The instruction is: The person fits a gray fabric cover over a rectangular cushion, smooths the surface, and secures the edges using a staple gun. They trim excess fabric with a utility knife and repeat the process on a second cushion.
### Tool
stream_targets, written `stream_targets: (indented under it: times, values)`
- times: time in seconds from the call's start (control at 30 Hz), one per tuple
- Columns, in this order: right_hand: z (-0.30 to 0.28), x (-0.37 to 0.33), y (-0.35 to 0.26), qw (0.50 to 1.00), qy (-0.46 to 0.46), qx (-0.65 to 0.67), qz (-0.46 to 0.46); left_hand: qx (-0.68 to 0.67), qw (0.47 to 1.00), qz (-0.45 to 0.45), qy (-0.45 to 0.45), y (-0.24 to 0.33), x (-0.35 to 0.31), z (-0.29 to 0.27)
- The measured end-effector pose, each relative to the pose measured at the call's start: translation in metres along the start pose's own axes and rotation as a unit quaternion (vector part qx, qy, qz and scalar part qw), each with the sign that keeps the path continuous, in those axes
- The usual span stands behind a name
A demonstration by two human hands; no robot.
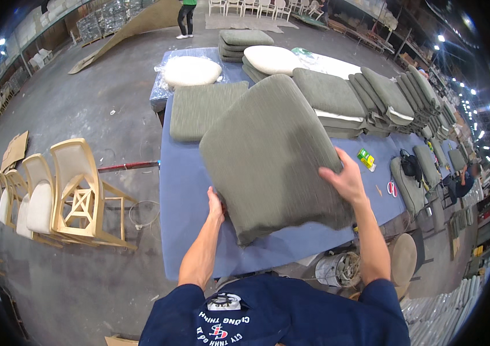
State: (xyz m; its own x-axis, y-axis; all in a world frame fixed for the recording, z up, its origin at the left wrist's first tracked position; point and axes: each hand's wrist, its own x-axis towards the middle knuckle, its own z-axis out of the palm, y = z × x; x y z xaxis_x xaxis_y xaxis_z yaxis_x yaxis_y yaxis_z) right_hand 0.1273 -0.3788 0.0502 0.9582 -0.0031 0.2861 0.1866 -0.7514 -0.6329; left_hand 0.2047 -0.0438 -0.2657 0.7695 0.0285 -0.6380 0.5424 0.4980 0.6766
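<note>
A grey-green fabric seat cushion (pixel 273 155) is held tilted above the blue-covered table (pixel 182 225), its broad face turned up. My left hand (pixel 215 206) grips its left edge near the lower corner, fingers partly hidden by the cushion. On the right edge, my right hand (pixel 345 179) has its thumb over the top face, and its other fingers wrap the side. Just beyond lies another grey-green cushion (pixel 204 109), flat on the table. A white foam pad (pixel 192 71) rests behind that one, on a plastic-wrapped surface.
Stacked cushions (pixel 328 92) line the far and right side of the table. A yellow-green box (pixel 366 160) and red-handled scissors (pixel 392 188) lie to the right. Wooden chairs (pixel 78 179) stand at left. A white bucket (pixel 330 270) sits below the near edge. Other people are farther off.
</note>
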Motion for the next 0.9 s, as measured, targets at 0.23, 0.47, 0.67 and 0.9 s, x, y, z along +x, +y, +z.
stream_targets:
  times: [0.23,0.47,0.67,0.9]
  values:
    - [-0.023,-0.088,0.08,0.989,0.045,0.141,0.015,-0.177,0.969,0.114,-0.128,0.093,-0.007,-0.03]
    - [-0.027,-0.036,-0.002,0.951,0.189,0.218,-0.112,-0.159,0.943,0.29,-0.036,0.153,-0.178,0.003]
    - [0.018,-0.043,0.016,0.876,0.234,0.418,-0.061,-0.137,0.905,0.4,0.044,0.182,-0.238,-0.039]
    - [0.123,-0.06,0.059,0.869,0.201,0.451,-0.036,-0.058,0.88,0.457,0.115,0.141,-0.251,-0.093]
